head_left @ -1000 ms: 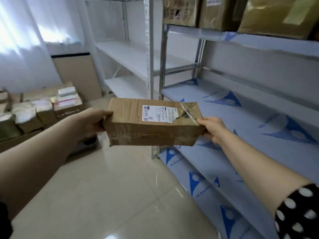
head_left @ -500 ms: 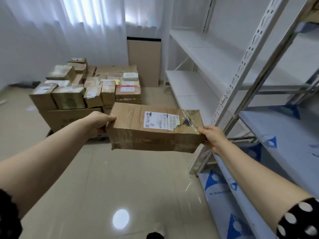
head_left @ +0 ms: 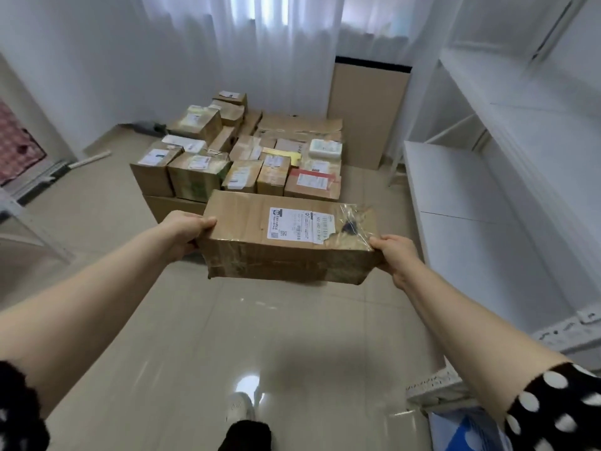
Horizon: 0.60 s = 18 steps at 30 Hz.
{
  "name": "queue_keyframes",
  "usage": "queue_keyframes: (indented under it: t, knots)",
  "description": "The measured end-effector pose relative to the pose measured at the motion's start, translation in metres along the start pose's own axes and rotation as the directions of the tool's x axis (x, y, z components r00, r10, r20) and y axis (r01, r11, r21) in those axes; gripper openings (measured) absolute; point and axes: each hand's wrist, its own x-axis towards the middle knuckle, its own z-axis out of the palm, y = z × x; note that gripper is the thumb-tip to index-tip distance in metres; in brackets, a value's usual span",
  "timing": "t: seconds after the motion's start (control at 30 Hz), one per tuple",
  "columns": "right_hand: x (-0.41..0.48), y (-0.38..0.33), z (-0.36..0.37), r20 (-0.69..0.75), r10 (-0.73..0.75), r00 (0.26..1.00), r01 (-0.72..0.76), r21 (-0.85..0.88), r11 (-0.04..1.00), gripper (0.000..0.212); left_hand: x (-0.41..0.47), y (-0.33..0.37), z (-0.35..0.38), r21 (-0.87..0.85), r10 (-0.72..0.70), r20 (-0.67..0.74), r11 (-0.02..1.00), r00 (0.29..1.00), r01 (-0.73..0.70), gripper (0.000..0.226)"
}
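Cardboard parcel (head_left: 286,242) is in mid-air over the floor tiles, left hand (head_left: 185,231) and right hand (head_left: 395,255) each clamping curled fingers round a short end. View has swung from the shelving (head_left: 471,196) to the box stack (head_left: 247,157) (grip unchanged), so it's likely not getting shelved yet. Long axis runs left-right, near level, with the label (head_left: 299,224) up.

brown box (head_left: 276,242), polka-dot sleeve (head_left: 559,405), white shelves (head_left: 461,190)

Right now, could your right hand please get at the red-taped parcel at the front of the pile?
Probably not: the right hand and left hand grip the ends of the long box, which hangs in front of the red-taped parcel.
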Motion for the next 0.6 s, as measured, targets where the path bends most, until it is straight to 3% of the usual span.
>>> queue_keyframes:
  t: [0.23,0.37,0.6]
  knots:
    - [0.104,-0.050,0.097,-0.028,0.062,0.998,-0.062,0.013,0.998,0.017,0.140,0.059,-0.019,-0.015,-0.044,-0.009,0.999,0.999,0.044,0.031]
    - [0.152,-0.085,0.148,-0.016,0.072,0.997,-0.072,0.007,0.997,0.022,0.213,0.104,-0.040,0.018,-0.036,-0.011,0.999,0.999,0.036,0.038]
    - [0.223,-0.128,0.176,-0.076,0.099,0.992,-0.100,-0.002,0.995,0.022,0.297,0.159,-0.015,-0.001,-0.026,0.058,1.000,0.998,0.026,0.042]
